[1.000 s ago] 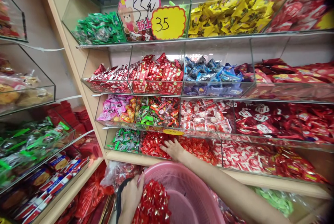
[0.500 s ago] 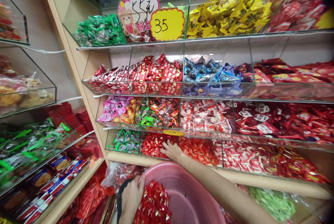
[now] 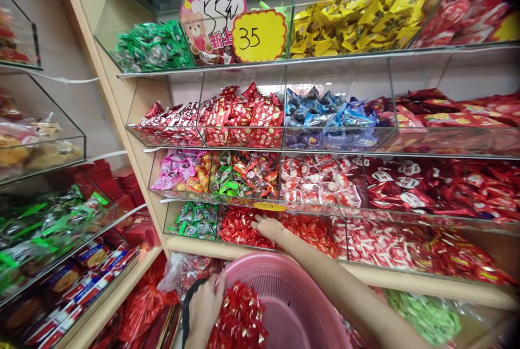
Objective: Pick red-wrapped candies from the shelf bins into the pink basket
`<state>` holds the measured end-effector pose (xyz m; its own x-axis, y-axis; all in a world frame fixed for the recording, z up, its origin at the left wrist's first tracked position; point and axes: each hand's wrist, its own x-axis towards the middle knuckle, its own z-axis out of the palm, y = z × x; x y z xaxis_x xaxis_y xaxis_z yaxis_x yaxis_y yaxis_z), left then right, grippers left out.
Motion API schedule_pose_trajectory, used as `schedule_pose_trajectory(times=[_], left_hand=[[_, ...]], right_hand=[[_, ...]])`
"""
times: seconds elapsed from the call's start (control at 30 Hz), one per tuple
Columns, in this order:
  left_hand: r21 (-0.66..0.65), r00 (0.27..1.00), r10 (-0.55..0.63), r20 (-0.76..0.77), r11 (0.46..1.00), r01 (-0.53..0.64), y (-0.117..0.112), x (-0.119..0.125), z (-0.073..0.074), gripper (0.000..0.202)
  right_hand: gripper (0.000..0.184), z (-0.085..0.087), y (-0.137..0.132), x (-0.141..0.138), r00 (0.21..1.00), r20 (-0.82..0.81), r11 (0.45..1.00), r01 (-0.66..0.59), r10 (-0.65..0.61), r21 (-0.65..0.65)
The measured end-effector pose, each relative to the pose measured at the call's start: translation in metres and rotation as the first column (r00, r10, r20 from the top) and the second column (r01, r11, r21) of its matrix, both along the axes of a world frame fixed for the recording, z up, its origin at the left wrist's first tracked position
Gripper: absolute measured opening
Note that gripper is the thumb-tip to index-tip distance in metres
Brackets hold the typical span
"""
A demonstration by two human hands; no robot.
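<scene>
My right hand (image 3: 268, 228) reaches into a bottom-row bin of shiny red wrapped candies (image 3: 239, 224). Its fingers extend loosely over the heap, touching the wrappers, and the fingertips partly blend into the pile. I see no candy clearly gripped there. Below, my left hand (image 3: 207, 297) is closed on the left rim of a pink plastic basket (image 3: 303, 295). Red candies with gold marks (image 3: 239, 319) lie heaped in the basket's left side. A dark curved band (image 3: 187, 305) shows beside my left wrist.
Clear-fronted bins of wrapped sweets fill the shelves ahead, including yellow packets (image 3: 357, 21) and blue packets (image 3: 329, 113). A yellow price card (image 3: 260, 36) hangs on the upper row. A wooden shelf edge (image 3: 390, 278) runs behind the basket. Another shelf unit (image 3: 44, 224) stands left.
My right hand has shifted slightly up within the red candy bin, and its fingers are less spread. My left hand and the basket stay where they were.
</scene>
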<state>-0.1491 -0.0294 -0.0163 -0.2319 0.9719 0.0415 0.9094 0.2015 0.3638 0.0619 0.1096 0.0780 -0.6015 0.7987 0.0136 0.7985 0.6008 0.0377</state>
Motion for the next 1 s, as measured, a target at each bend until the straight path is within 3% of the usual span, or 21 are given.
schedule_pose_trajectory(times=[0.23, 0.43, 0.67, 0.83, 1.0], left_hand=[[-0.009, 1.0, 0.007, 0.004, 1.0, -0.007, 0.001, 0.001, 0.0, 0.057], [0.001, 1.0, 0.005, -0.007, 1.0, -0.005, 0.001, -0.001, -0.003, 0.058], [0.009, 1.0, 0.001, -0.003, 1.0, -0.001, 0.001, 0.001, -0.003, 0.058], [-0.005, 1.0, 0.003, -0.011, 1.0, -0.003, 0.0, 0.002, -0.001, 0.055], [-0.004, 1.0, -0.002, -0.022, 1.0, 0.002, 0.0, 0.003, 0.0, 0.055]], right_hand=[[0.037, 0.009, 0.007, -0.002, 0.975, -0.184, 0.992, 0.118, -0.122, -0.034], [0.033, 0.006, 0.014, -0.005, 0.887, -0.433, 0.987, 0.138, -0.158, -0.078], [0.023, -0.008, -0.018, -0.007, 0.782, -0.613, 0.991, 0.044, -0.112, -0.125], [0.019, -0.036, -0.067, -0.016, 0.655, -0.753, 0.963, -0.155, -0.066, -0.219], [0.027, -0.078, -0.108, -0.034, 0.719, -0.688, 0.901, -0.226, -0.102, -0.37]])
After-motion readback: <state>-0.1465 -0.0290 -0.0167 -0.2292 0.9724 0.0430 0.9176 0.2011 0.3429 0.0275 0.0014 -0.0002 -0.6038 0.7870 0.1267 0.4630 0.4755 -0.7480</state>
